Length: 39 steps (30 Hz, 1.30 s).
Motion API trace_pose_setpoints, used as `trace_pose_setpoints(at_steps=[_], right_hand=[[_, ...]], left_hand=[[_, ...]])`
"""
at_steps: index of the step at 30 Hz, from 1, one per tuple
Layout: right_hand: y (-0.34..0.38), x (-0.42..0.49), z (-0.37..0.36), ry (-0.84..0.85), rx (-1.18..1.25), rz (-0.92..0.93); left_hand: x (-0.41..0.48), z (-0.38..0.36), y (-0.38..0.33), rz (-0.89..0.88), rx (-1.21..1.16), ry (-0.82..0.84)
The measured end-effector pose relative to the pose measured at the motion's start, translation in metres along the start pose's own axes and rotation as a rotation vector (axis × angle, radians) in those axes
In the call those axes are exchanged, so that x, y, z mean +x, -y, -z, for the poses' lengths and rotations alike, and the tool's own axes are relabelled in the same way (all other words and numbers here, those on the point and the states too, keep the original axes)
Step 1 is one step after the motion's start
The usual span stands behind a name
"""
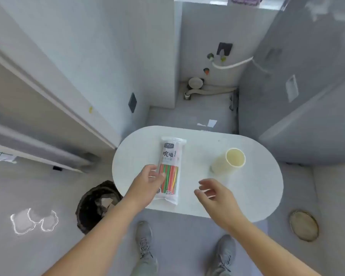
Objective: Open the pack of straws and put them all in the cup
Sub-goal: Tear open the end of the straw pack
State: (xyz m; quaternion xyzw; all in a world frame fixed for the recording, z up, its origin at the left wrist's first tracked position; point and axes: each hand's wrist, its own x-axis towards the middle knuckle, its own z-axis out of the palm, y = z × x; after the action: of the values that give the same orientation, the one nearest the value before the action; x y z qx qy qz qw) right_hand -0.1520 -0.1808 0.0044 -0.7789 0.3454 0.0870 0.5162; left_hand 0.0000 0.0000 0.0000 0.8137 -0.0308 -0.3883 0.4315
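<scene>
Two bare forearms reach over grey sneakers [144,239] to a white oval tabletop [257,196], where the pack of straws [170,166] lies flat left of centre. The sealed clear-and-white sleeve shows red, green, orange and yellow straws under a printed label. A pale yellow cup [229,162] stands to its right, apart from it. The left hand [147,184] has its loosely bent fingers touching the pack's left edge. The right hand [213,194] hovers between pack and cup, fingers spread, holding nothing.
</scene>
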Motion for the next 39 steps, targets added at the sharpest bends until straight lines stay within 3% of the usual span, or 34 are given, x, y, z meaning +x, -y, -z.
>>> trace_pose_setpoints(at_steps=[6,15,22,33,39], right_hand=[[-0.044,0.073,-0.062,-0.001,0.043,0.006],[-0.089,0.178,-0.114,-0.135,0.161,0.097],[-0.109,0.233,-0.130,-0.198,0.194,0.200],[-0.127,0.265,-0.138,-0.121,0.372,0.239],[-0.129,0.253,-0.137,-0.073,0.459,0.306]], left_hand=[[0.075,-0.024,0.061,0.019,0.060,-0.004],[0.179,-0.045,0.116,-0.169,0.096,-0.240],[0.227,-0.056,0.135,-0.287,0.127,-0.279],[0.263,-0.062,0.147,-0.400,0.161,-0.328],[0.252,-0.066,0.146,-0.427,0.056,-0.319]])
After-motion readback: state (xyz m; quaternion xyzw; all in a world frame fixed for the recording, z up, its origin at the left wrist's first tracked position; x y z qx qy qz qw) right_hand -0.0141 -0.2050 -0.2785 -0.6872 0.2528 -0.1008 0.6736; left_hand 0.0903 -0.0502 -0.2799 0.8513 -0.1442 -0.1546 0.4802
